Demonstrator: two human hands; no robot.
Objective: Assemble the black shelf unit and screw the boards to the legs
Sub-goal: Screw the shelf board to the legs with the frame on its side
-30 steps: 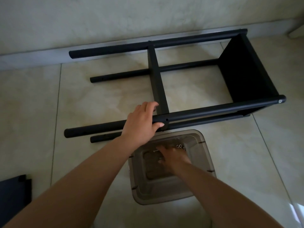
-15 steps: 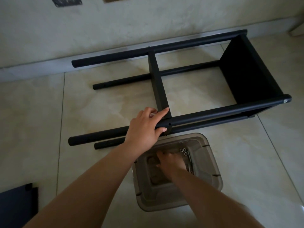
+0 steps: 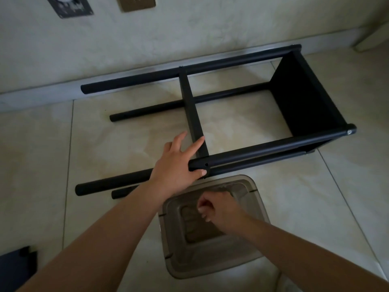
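Shelf unit [image 3: 242,114]: black, lying on its side on the tiled floor [image 3: 42,165], its four round legs running left to right, parallel to the far wall.
Boards: one narrow middle board [image 3: 192,110] crosses between the legs, seen edge-on; a wide end board [image 3: 303,98] closes the right end.
Near top leg [image 3: 273,146]: the highest rail on the near side, with a small hole showing in it just right of the left hand, where the middle board meets it.
Left hand [image 3: 176,163]: laid over the near top leg at that joint, thumb tucked under the rail, forefinger stretched out straight along the middle board, the other fingers spread and relaxed (more a steadying rest than a tight grip).
Right hand [image 3: 219,209]: above the inside of the plastic bin [image 3: 261,216], fingers curled in with the tips drawn together; whether they pinch something cannot be told, as the fingertips hide it.
Plastic bin: translucent, brownish, standing on the floor just near of the shelf unit, its far rim close to the lower near leg.
Loose dark panel [image 3: 16,262]: flat on the floor at the near left corner, well apart from the unit.
Wall plates [image 3: 136,3]: two on the far wall, top left, partly cut off.
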